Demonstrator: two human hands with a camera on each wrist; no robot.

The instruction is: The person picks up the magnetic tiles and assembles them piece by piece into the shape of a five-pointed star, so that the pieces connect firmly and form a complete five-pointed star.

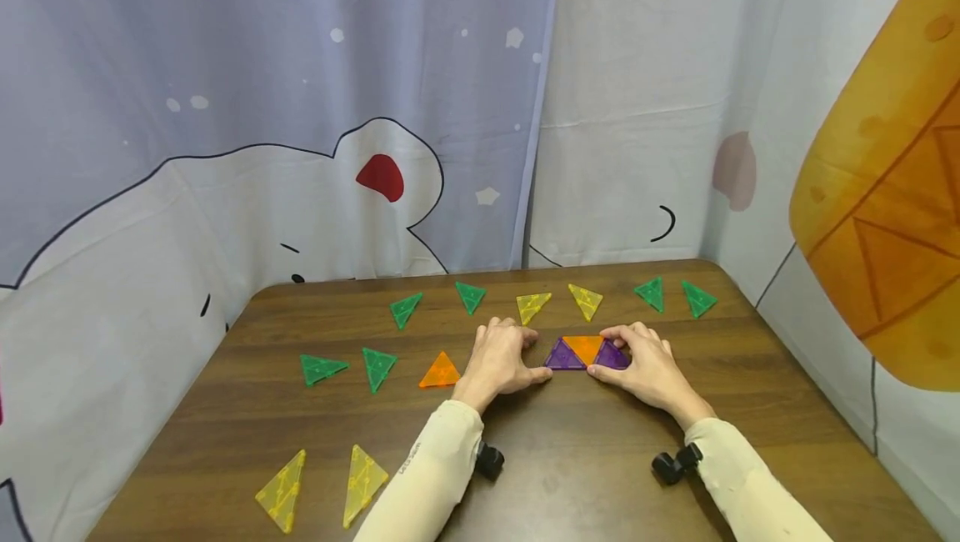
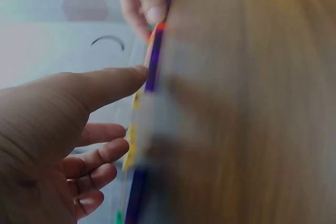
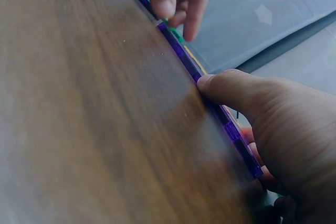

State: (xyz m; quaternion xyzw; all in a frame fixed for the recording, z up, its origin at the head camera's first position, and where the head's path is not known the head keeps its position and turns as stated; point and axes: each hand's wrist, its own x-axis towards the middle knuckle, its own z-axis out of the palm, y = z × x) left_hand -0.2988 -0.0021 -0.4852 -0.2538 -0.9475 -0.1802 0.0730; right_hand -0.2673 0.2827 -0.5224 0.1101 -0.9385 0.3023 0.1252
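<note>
Head view: right grip (image 1: 647, 365) pinches purple triangle (image 1: 611, 357) beside orange triangle (image 1: 583, 347).

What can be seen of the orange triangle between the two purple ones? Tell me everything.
The orange triangle is a thin, translucent-looking piece, seemingly plastic. It lies flat on the brown table, one corner pointing toward the near side, the opposite edge away. Its slanting sides appear to touch the left purple triangle and the right purple triangle. The fingers of the right hand are close to its far right and near corners; contact there is unclear.
</note>
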